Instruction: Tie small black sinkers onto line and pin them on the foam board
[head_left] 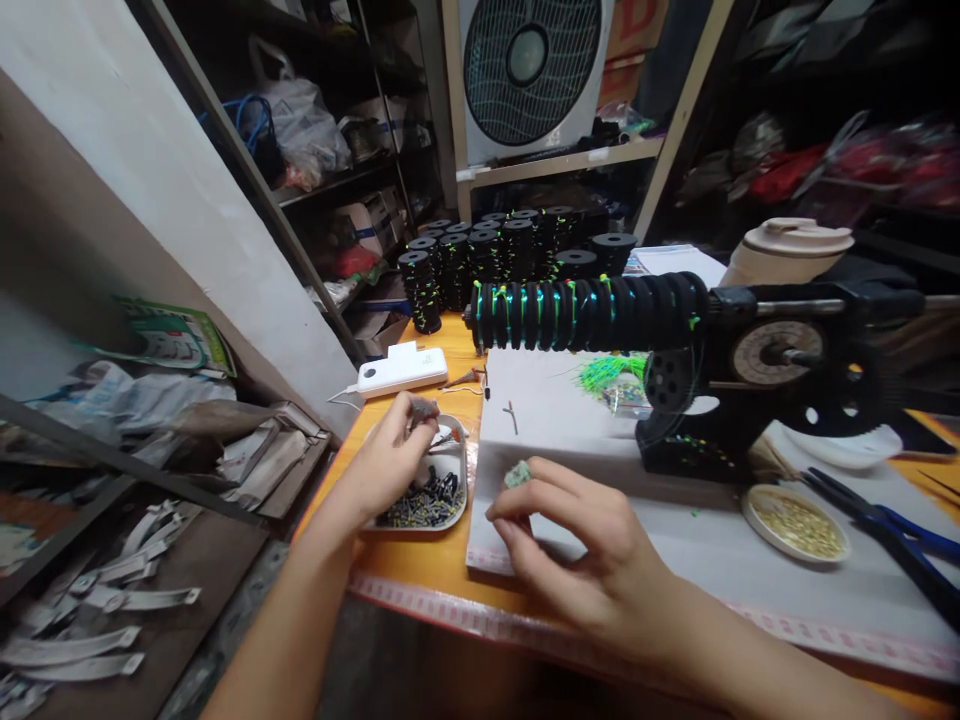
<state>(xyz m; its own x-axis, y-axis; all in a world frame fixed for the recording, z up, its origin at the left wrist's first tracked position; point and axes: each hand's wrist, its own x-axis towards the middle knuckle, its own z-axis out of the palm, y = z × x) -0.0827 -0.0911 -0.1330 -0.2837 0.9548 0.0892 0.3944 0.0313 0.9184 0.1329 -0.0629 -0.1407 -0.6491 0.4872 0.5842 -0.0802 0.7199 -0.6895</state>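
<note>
The left hand's grip (390,455) is drawn together above the white tray (457,520); whether anything is pinched cannot be told. The right hand's grip (581,530) is curled over the white sheet (559,420), thumb and forefinger nearly meeting; a mottled green scrap (517,473) is seen at its fingers, whether worn or held being unclear. Small dark and yellow tubular pieces (431,502) are heaped in the tray, which is set on the orange tabletop (442,562). A ridged black roller (585,312), wound with green and blue strands, is carried horizontally by the black machine (682,435).
</note>
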